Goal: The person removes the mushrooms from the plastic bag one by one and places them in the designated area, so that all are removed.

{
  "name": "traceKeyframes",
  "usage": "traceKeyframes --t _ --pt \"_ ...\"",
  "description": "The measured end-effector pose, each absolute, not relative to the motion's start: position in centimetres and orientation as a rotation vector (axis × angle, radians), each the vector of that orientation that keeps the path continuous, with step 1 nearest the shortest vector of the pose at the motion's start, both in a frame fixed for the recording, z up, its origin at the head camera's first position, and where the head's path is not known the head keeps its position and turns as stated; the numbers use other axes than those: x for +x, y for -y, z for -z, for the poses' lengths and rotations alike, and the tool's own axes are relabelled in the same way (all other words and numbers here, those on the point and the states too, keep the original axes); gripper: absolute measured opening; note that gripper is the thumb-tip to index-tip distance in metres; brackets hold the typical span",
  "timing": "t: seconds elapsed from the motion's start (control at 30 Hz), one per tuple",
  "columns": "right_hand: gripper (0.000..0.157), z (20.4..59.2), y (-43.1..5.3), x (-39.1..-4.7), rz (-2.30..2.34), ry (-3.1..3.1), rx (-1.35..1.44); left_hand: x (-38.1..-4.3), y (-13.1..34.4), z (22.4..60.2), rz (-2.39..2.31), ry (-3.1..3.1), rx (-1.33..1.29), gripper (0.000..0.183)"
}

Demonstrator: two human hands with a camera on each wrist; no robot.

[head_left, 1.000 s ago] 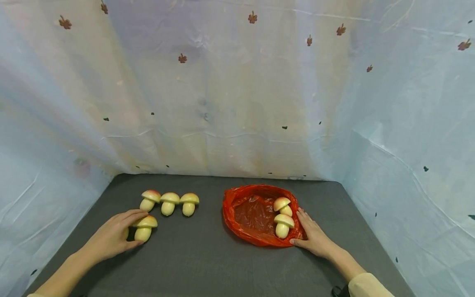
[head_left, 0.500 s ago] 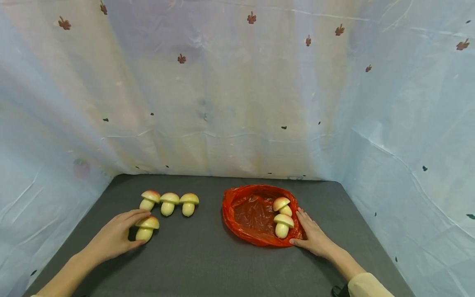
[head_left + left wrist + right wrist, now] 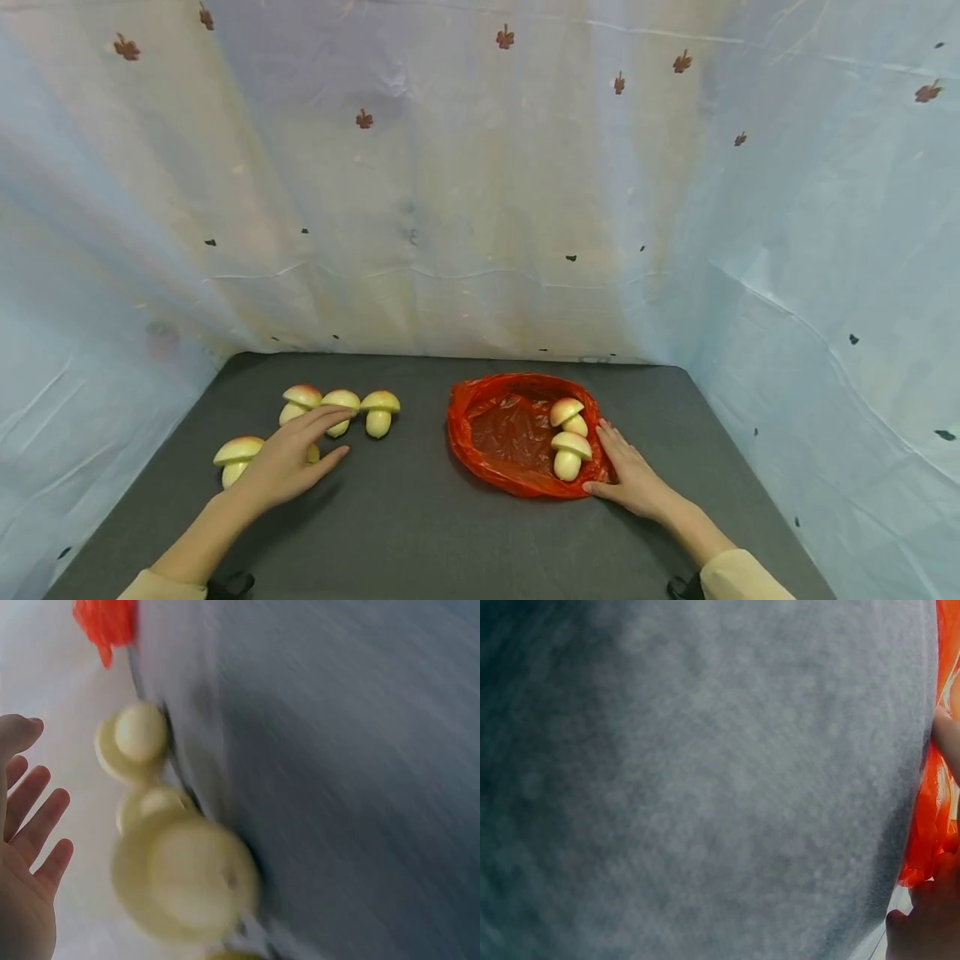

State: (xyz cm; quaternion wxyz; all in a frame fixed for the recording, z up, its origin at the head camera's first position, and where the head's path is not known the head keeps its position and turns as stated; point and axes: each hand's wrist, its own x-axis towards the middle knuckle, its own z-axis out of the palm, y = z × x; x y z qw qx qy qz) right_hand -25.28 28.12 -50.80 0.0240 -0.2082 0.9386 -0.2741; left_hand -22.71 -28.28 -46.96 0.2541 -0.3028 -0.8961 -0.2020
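My left hand (image 3: 288,462) hovers over the left side of the table with fingers extended, thumb apart, holding nothing. One toy mushroom (image 3: 313,454) is mostly hidden behind it, and another mushroom (image 3: 238,454) lies to its left. Beyond the fingers are three more in a row: a reddish-capped mushroom (image 3: 300,400), a middle mushroom (image 3: 339,402) and a right-hand mushroom (image 3: 380,412). My right hand (image 3: 633,475) rests against the right side of an open red plastic bag (image 3: 480,471), its thumb at the front rim. Inside the bag lie two mushrooms, a rear one (image 3: 567,410) and a front one (image 3: 572,454).
The dark grey tabletop (image 3: 420,533) extends between the mushrooms and the bag. A pale patterned sheet (image 3: 450,208) hangs behind and along both sides. In the left wrist view, blurred mushrooms (image 3: 191,877) lie beside the hand.
My left hand has left its place around the front mushroom and moved right, uncovering a mushroom on its left. The right hand and the bag stay in place.
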Motion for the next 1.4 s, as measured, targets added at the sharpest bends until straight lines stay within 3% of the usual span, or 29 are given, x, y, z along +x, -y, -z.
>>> traceKeyframes --t 0.8,1.4 --pt "0.106 50.9 -28.2 -25.5 0.848 -2.870 -0.613 -28.4 12.2 44.4 0.884 2.379 -1.115 0.048" --pt "0.104 50.7 -28.0 -25.6 0.790 -2.889 -0.640 -29.6 1.8 46.3 0.808 2.567 -1.256 0.047"
